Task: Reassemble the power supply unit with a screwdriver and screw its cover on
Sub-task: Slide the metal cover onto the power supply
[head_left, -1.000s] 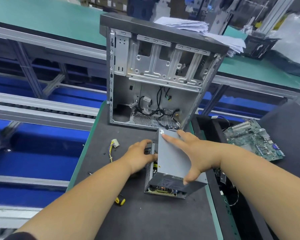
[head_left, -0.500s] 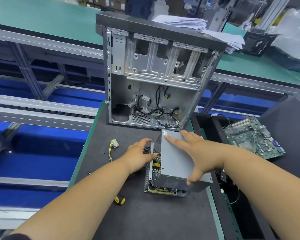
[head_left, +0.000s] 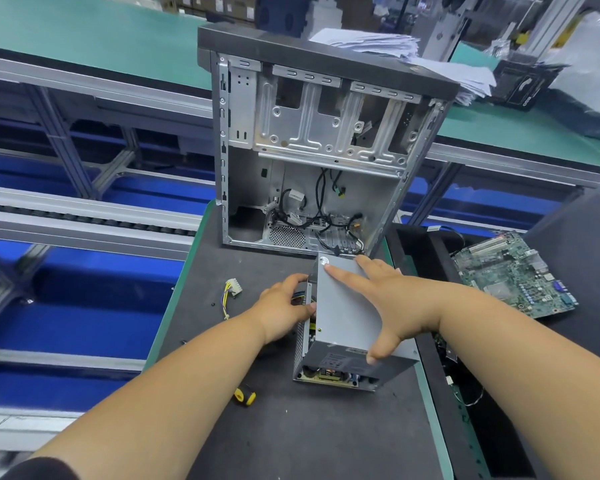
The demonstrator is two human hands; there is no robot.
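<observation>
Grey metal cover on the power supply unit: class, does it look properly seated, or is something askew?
The grey metal cover sits askew. It is skewed across the power supply unit's base, leaving circuit parts exposed along the left side and near end. The right hand lies spread on it; the left hand grips the left side.

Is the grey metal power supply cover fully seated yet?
No. The grey metal cover sits askew, leaving circuit board exposed at the near end.
</observation>
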